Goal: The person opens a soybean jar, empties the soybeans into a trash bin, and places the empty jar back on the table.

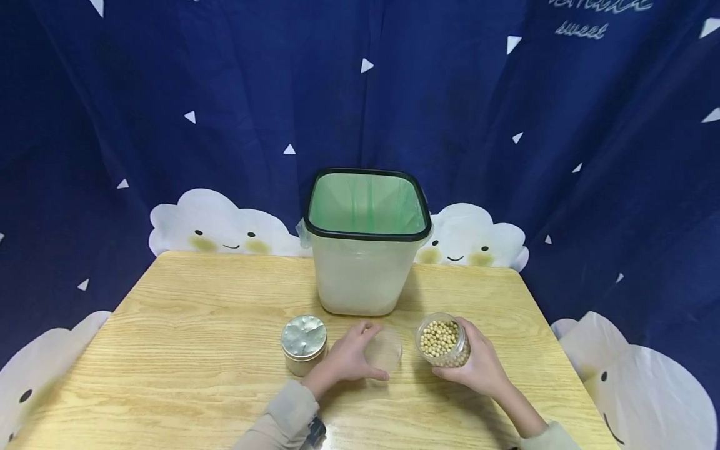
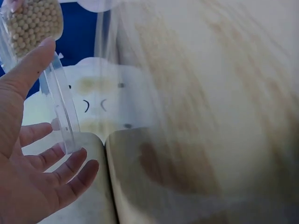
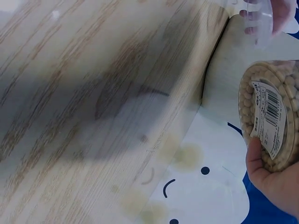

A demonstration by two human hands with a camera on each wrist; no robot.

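My left hand (image 1: 350,357) holds a clear round plastic lid (image 1: 388,350) by its rim, thumb on one side and fingers on the other. In the left wrist view the lid (image 2: 64,109) stands on edge between them. To its right, my right hand (image 1: 478,369) grips a clear jar of soybeans (image 1: 441,340) round its side. The jar is uncovered and tilted toward the left hand, its pale round beans showing at the mouth. A printed barcode label (image 3: 270,119) is on the jar's base in the right wrist view.
A round tin (image 1: 304,344) with a crumpled silvery top stands just left of the left hand. Behind the hands, a white bin (image 1: 362,275) with a black rim and green liner stands on the wooden table (image 1: 214,325). A dark blue curtain (image 1: 236,94) hangs behind.
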